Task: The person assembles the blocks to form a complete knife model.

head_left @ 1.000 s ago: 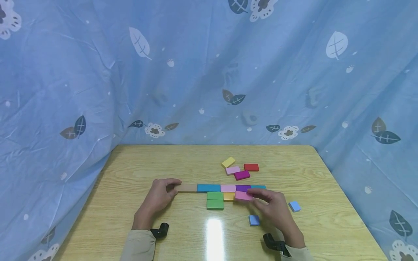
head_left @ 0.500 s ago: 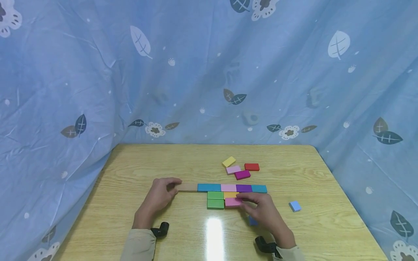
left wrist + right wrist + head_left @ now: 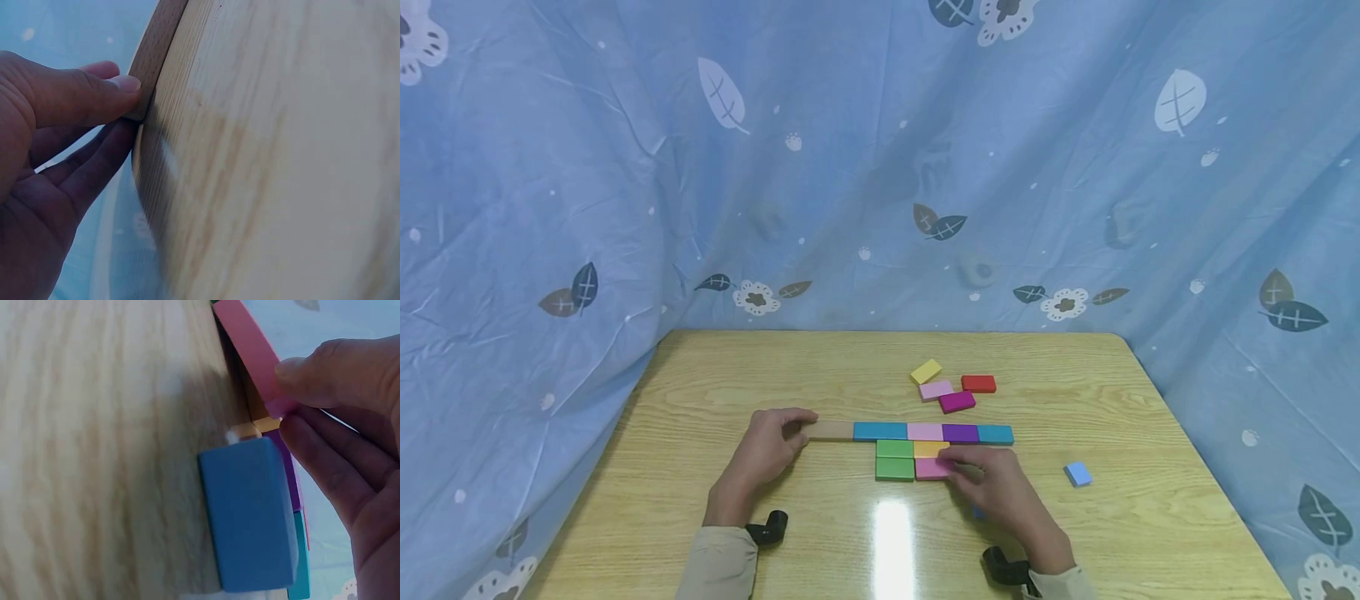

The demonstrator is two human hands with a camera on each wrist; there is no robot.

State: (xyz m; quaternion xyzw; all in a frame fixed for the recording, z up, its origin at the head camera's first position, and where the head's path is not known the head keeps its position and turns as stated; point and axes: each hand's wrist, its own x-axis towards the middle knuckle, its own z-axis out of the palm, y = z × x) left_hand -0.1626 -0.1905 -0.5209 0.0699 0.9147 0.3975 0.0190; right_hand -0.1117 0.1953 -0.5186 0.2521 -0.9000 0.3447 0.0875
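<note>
In the head view, my left hand pinches the left end of a plain wooden block, thumb on its near side in the left wrist view. To its right runs a row of a blue block, a light pink block, a purple block and a teal block. Below it lie two green blocks and an orange block. My right hand pinches the right end of a pink block, beside the nearer green one. Whether it touches the table I cannot tell.
A light blue block stands close by my right hand, mostly hidden in the head view. Another light blue block lies farther right. Behind the row are yellow, red, pale pink and magenta blocks.
My right hand has moved left and nearer with the pink block, from over the orange and purple blocks to beside the nearer green one. My left hand has stayed in place.
</note>
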